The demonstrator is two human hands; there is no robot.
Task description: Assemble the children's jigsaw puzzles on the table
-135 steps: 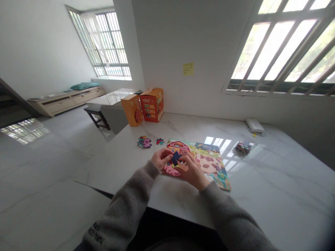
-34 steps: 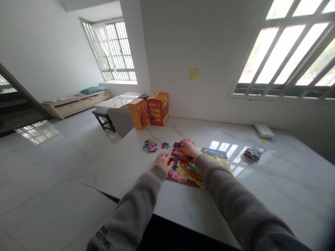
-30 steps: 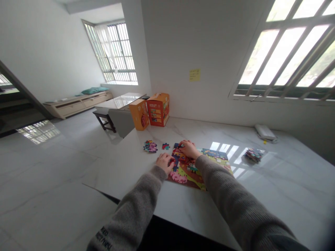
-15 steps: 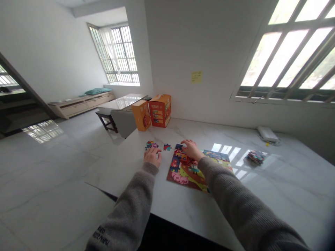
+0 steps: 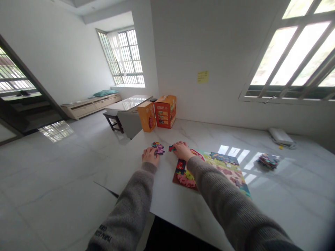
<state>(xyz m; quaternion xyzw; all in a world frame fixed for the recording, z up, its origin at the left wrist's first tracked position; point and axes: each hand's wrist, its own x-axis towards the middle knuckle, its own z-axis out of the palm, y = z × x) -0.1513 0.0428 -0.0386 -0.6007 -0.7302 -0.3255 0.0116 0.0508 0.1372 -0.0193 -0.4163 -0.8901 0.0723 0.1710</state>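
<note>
On the marble-patterned table, my right hand (image 5: 182, 151) reaches over the far left corner of a partly assembled jigsaw puzzle (image 5: 227, 172). Its fingertips are closed on a single red and blue puzzle piece (image 5: 171, 148), which they partly cover. My left hand (image 5: 151, 156) lies on the table with thumb and fingers apart, against the near left side of a small group of loose puzzle pieces (image 5: 159, 149). My right forearm hides the middle of the jigsaw, where a pink figure and a red building show around the sleeve.
A stack of puzzle pieces (image 5: 268, 161) lies to the right of the jigsaw. Two orange boxes, a narrow one (image 5: 146, 116) and a wider one (image 5: 165, 111), stand at the back left. A white device (image 5: 281, 136) with a cable sits near the wall at the right.
My right hand has moved left from the jigsaw's far left corner to the single piece. The left hand has slid slightly left off the loose pieces. The camera view has turned left.
</note>
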